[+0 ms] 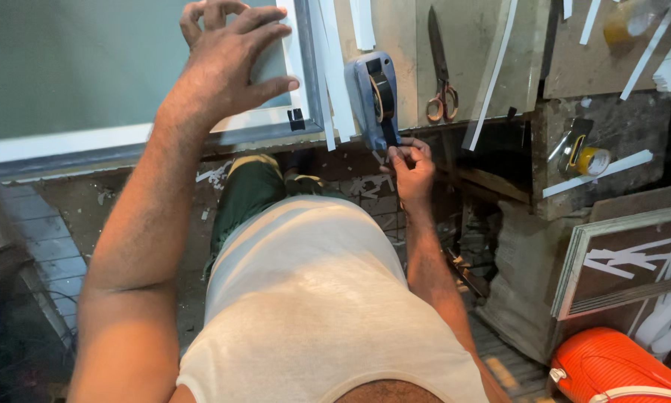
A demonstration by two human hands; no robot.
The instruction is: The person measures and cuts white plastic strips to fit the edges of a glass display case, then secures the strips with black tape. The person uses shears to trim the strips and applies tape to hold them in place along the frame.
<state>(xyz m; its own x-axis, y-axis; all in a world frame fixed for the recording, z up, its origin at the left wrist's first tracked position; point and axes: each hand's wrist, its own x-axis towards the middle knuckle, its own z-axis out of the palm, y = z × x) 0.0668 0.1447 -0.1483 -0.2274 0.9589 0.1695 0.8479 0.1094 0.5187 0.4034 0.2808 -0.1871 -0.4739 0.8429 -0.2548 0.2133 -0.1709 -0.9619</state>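
Here, left hand (227, 63) spread flat on framed glass (89, 67); right hand (410, 166) pinching seemingly black tape (390, 134), dispenser (373, 93) partly hidden.

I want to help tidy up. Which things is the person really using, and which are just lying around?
In use: framed panel under left hand; tape dispenser, black tape pinched by right hand.

Lying about: scissors, white strips, yellow tape roll, orange container.
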